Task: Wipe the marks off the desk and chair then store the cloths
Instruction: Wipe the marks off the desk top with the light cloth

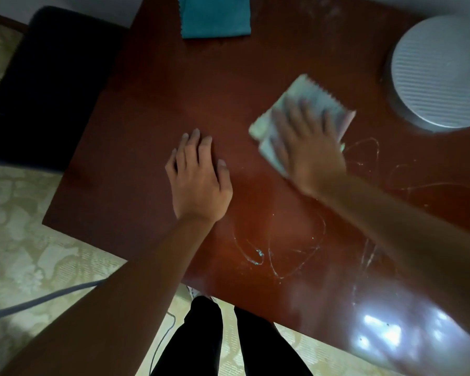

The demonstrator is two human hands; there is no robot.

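**Wiping the chalky loops off the desk**

We press our right hand [307, 147] flat, fingers spread, on the pale folded wiping cloth [301, 115], pinning it to the glossy reddish-brown wooden desk [152, 99] rather than gripping it. The cloth is blurred, so we judge it mid-stroke. Our left hand [198, 180] lies open and empty on the bare wood at nine o'clock of the cloth, bracing us.

To do this well, we should keep the palm over the cloth's middle and work toward the thin white scribbled marks [280, 251], which loop at about six o'clock of the cloth, with more at four o'clock. Overlapping passes should lift them; a light pass may only smear.

The polished top throws glare near its front corner, which may hide faint residue. A round white ribbed disc [440, 71] sits at two o'clock, close enough to bump. A teal folded cloth [215, 17] lies at eleven o'clock by the far edge. The dark upholstered chair [55, 85] stands at nine o'clock of the desk, not yet wiped, on pale patterned carpet [25, 240].
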